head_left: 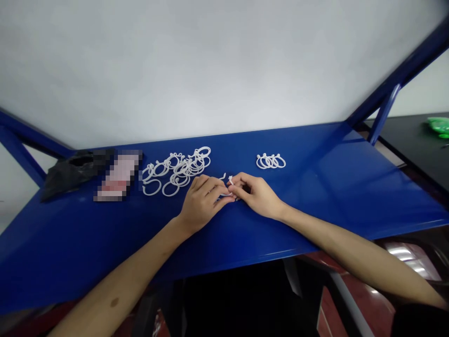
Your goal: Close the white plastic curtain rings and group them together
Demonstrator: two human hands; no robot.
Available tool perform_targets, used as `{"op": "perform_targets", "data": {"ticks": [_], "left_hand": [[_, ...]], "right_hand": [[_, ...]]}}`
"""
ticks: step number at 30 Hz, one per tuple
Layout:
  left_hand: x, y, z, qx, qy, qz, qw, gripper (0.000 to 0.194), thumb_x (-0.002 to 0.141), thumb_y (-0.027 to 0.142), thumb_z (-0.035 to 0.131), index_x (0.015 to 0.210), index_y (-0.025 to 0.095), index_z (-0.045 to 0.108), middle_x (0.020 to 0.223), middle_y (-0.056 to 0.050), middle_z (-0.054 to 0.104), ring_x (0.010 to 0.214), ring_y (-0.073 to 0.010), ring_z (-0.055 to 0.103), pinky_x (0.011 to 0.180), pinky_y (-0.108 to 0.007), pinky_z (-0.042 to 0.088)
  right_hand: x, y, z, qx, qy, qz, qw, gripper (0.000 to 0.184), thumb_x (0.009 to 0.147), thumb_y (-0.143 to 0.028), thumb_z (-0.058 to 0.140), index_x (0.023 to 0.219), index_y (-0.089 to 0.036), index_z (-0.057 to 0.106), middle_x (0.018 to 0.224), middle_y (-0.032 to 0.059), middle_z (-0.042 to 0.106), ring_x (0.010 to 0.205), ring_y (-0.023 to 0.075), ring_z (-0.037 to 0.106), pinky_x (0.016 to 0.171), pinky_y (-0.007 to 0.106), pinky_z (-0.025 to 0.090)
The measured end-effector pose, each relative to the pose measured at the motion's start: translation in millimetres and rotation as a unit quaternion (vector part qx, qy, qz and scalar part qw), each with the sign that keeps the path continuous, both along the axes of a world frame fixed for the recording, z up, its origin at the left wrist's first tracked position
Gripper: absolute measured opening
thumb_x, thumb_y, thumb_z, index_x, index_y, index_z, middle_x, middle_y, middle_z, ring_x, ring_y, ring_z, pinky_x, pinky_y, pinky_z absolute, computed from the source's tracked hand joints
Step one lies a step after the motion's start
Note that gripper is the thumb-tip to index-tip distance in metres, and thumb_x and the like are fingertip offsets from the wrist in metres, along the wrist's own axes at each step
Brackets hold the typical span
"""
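Over the blue shelf top, my left hand [205, 201] and my right hand [254, 192] meet, fingertips close together. Between them is a white plastic ring [230, 179], mostly hidden by the fingers; two end pieces stick up with a gap between them. Both hands are closed on it, one at each side. Left of my left hand lies a loose pile of similar white rings [185, 169], some overlapping, some with small knobs. Farther right and back, several white rings [271, 161] lie overlapped in a neat row, knobs toward the back.
A black plastic bag [75, 171] and a blurred-out pink and white packet [119, 175] lie at the left of the blue shelf [298, 215]. Blue metal braces [385, 114] rise at both ends. A green item [439, 125] rests on a dark surface at far right.
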State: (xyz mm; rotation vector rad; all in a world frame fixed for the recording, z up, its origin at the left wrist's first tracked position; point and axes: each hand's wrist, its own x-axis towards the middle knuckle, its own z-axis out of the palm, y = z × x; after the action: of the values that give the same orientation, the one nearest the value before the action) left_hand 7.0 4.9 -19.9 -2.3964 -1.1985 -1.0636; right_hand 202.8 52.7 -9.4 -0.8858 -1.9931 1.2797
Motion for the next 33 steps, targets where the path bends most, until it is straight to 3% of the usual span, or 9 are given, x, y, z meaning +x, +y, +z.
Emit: {"op": "perform_targets", "data": {"ticks": [4, 9, 13, 18, 28, 33], "left_hand": [[-4.0, 2.6, -0.5, -0.066, -0.075, 0.043, 0.994, 0.022, 0.091, 0.032, 0.070, 0.102, 0.022, 0.054, 0.105, -0.006, 0.061, 0.102, -0.0214, 0.060, 0.089, -0.037, 0.051], [-9.9, 4.4, -1.3, -0.162, -0.056, 0.059, 0.983, 0.013, 0.094, 0.031, 0.064, 0.098, 0.022, 0.055, 0.093, -0.002, 0.065, 0.093, -0.0209, 0.062, 0.089, -0.040, 0.050], [-8.1, 2.7, 3.9, -0.171, -0.116, 0.054, 0.977, 0.016, 0.098, 0.035, 0.058, 0.105, 0.021, 0.059, 0.096, -0.003, 0.070, 0.091, -0.0193, 0.063, 0.087, -0.038, 0.051], [-2.4, 0.2, 8.9, -0.182, -0.145, 0.034, 0.972, 0.015, 0.100, 0.030, 0.054, 0.091, 0.021, 0.062, 0.084, 0.000, 0.069, 0.081, -0.0167, 0.062, 0.078, -0.032, 0.051], [-1.9, -6.0, 10.1, -0.202, -0.138, -0.031, 0.969, 0.020, 0.097, 0.020, 0.055, 0.077, 0.022, 0.057, 0.072, 0.001, 0.065, 0.074, -0.0161, 0.058, 0.070, -0.031, 0.049], [-9.0, 2.3, 14.6, -0.188, -0.105, -0.030, 0.976, 0.018, 0.099, 0.031, 0.056, 0.084, 0.023, 0.062, 0.079, 0.000, 0.069, 0.080, -0.0177, 0.061, 0.077, -0.034, 0.051]], "right_hand": [[6.0, 8.7, 1.9, 0.114, -0.035, -0.050, 0.992, 0.014, 0.098, -0.033, 0.056, 0.100, -0.021, 0.062, 0.075, -0.0021, 0.066, 0.065, 0.0122, 0.060, 0.066, 0.027, 0.047], [13.6, 16.5, 2.9, 0.171, -0.024, -0.077, 0.982, 0.016, 0.097, -0.031, 0.059, 0.108, -0.020, 0.059, 0.082, 0.0011, 0.070, 0.072, 0.0153, 0.066, 0.070, 0.030, 0.053], [16.1, 16.3, 4.5, 0.203, -0.024, -0.044, 0.978, 0.014, 0.098, -0.033, 0.060, 0.102, -0.020, 0.062, 0.087, 0.0030, 0.072, 0.075, 0.0155, 0.067, 0.070, 0.029, 0.054], [12.2, 8.7, 2.5, 0.267, -0.014, 0.024, 0.963, 0.013, 0.101, -0.031, 0.058, 0.098, -0.020, 0.064, 0.095, 0.0064, 0.072, 0.089, 0.0185, 0.068, 0.080, 0.034, 0.055], [15.5, -2.2, 2.9, 0.362, -0.055, 0.108, 0.924, 0.026, 0.107, -0.025, 0.040, 0.104, -0.016, 0.065, 0.091, 0.0098, 0.068, 0.083, 0.0196, 0.060, 0.077, 0.036, 0.053], [14.0, 4.4, 9.5, 0.366, -0.045, 0.072, 0.927, 0.023, 0.105, -0.026, 0.045, 0.109, -0.019, 0.067, 0.096, 0.0102, 0.071, 0.089, 0.0215, 0.063, 0.080, 0.038, 0.054]]}}
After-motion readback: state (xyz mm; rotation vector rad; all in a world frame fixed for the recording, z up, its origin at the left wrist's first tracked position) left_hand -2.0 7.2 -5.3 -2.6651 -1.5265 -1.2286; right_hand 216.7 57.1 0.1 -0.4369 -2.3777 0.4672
